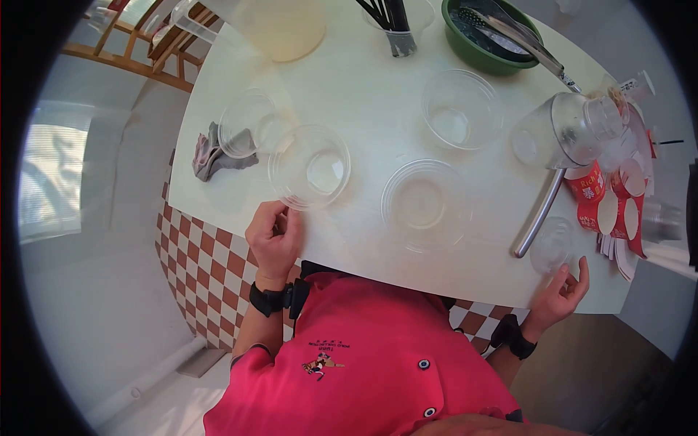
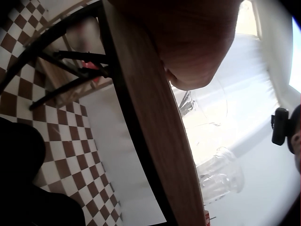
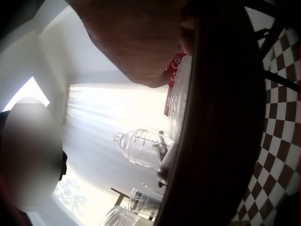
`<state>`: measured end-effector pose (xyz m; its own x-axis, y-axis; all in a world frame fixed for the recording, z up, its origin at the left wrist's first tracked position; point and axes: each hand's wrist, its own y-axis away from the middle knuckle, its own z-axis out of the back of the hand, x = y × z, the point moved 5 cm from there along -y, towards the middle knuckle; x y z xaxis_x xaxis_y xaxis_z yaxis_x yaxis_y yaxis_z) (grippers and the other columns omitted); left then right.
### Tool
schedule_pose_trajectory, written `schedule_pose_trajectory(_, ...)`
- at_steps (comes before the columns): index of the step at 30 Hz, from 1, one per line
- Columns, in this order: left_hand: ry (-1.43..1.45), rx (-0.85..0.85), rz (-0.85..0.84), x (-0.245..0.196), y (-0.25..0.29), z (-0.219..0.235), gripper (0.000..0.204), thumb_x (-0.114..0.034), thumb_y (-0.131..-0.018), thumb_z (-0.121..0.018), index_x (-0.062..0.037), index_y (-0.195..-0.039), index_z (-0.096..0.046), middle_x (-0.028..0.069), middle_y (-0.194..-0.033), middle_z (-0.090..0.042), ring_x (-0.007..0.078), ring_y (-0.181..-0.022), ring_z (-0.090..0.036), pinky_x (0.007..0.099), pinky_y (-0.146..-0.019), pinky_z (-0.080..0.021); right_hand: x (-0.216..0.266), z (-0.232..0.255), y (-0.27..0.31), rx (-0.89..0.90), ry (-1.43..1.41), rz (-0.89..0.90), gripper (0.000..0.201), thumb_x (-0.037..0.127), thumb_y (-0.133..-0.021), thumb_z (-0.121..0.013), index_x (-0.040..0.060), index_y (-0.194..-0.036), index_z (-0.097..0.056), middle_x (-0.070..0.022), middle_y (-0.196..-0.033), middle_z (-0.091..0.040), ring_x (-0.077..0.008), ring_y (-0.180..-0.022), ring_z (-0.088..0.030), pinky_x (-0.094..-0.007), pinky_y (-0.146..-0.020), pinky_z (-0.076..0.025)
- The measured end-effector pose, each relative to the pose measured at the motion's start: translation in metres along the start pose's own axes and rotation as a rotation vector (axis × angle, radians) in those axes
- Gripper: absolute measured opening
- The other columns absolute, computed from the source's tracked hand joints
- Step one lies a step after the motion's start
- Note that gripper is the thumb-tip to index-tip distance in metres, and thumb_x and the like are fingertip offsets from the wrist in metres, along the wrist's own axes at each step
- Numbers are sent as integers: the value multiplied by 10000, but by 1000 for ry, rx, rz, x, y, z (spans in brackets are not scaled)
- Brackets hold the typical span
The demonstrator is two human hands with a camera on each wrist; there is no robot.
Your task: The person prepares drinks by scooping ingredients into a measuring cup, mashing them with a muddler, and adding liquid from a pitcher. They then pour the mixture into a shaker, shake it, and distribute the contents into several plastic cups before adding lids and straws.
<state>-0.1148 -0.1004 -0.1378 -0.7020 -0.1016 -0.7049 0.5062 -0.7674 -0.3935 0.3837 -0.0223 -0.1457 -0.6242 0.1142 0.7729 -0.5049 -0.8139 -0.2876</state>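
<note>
My left hand [image 1: 275,236] rests at the table's near edge, its fingers loosely curled and its fingertips right at the rim of a clear plastic bowl [image 1: 291,178]. Partly overlapping that bowl is another clear bowl [image 1: 236,120] to the upper left. Two more clear bowls, one nearer [image 1: 392,196] and one farther [image 1: 432,102], stand mid-table. At the right side of the near edge, my right hand [image 1: 560,294] lies relaxed beside a clear plastic lid [image 1: 552,245], holding nothing. In the wrist views, the left hand [image 2: 197,47] and right hand [image 3: 136,42] are dark at the table edge.
A grey cloth [image 1: 218,161] lies at left. To the right are a metal rod [image 1: 539,218], a clear graduated shaker bottle [image 3: 143,147] and red paper cups [image 1: 586,185]. Along the back stand a large pitcher [image 1: 291,33], black straws [image 1: 396,18] and a green basin [image 1: 483,62] with metal utensils.
</note>
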Motion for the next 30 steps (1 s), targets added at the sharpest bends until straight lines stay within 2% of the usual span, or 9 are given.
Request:
schedule_pose_trajectory(4,14,-1,-32,-7,-3,0,61,8,-848,-717,-8,-898,-685,43,-746,-629,68,-508,-482,224,-477,-372,-4,1,-1,-27,14,43,385,182,-984,-646,61,-1343,-582,-27,-1123,-653,-97,-748,-526,-240,-648,-447)
schedule_pose_trajectory(10,74,2,-101,-14,-4,5,76,-20,-825,-722,-38,-896,-703,47,-758,-662,100,-490,-495,250,-470,-390,0,0,-3,-53,6,125,388,195,-978,-658,41,-1327,-588,-25,-1246,-651,-81,-759,-539,-251,-668,-449)
schedule_pose_trajectory(13,97,-10,-159,-16,-3,8,87,-31,-807,-726,-56,-888,-706,37,-737,-661,119,-490,-504,265,-470,-399,-4,1,-4,-82,-34,156,357,153,-972,-648,35,-1305,-598,-33,-1194,-627,-111,-786,-548,-263,-648,-446)
schedule_pose_trajectory(16,118,-13,-206,-15,0,12,85,-38,-795,-731,-67,-870,-702,31,-723,-660,141,-504,-527,278,-477,-413,-3,6,-3,-124,-141,138,364,134,-973,-640,37,-1319,-587,-34,-1137,-650,-107,-745,-537,-260,-642,-445)
schedule_pose_trajectory(19,145,-21,-237,-15,1,15,77,-43,-791,-733,-73,-851,-696,31,-721,-661,158,-524,-555,288,-486,-430,7,16,11,-176,-327,131,407,153,-981,-637,34,-1359,-544,-21,-1248,-625,-79,-839,-533,-219,-658,-435)
schedule_pose_trajectory(20,155,-21,-246,-14,2,16,74,-45,-790,-733,-74,-846,-694,31,-721,-661,164,-531,-563,291,-490,-435,14,18,22,-130,-370,98,413,117,-979,-615,39,-1375,-526,-35,-1295,-598,-90,-899,-533,-210,-672,-433)
schedule_pose_trajectory(26,194,-23,-273,-15,1,18,73,-40,-788,-731,-78,-838,-694,34,-719,-660,176,-542,-571,294,-502,-453,100,-10,78,156,-483,368,514,35,-933,-619,36,-1424,-469,-103,-1358,-551,-119,-994,-563,-225,-731,-462)
schedule_pose_trajectory(29,168,11,-268,-16,0,19,74,-33,-783,-733,-75,-827,-692,32,-715,-658,176,-546,-573,293,-505,-461,138,-39,85,415,-476,321,773,61,-862,-707,46,-1526,-311,-149,-1464,-453,-225,-1232,-514,-307,-907,-472)
schedule_pose_trajectory(30,186,43,-256,-14,0,18,131,-36,-780,-737,-67,-901,-699,48,-769,-674,176,-574,-586,289,-523,-472,147,-50,86,492,-444,323,855,63,-844,-731,56,-1554,-256,-157,-1499,-417,-252,-1295,-486,-323,-948,-462)
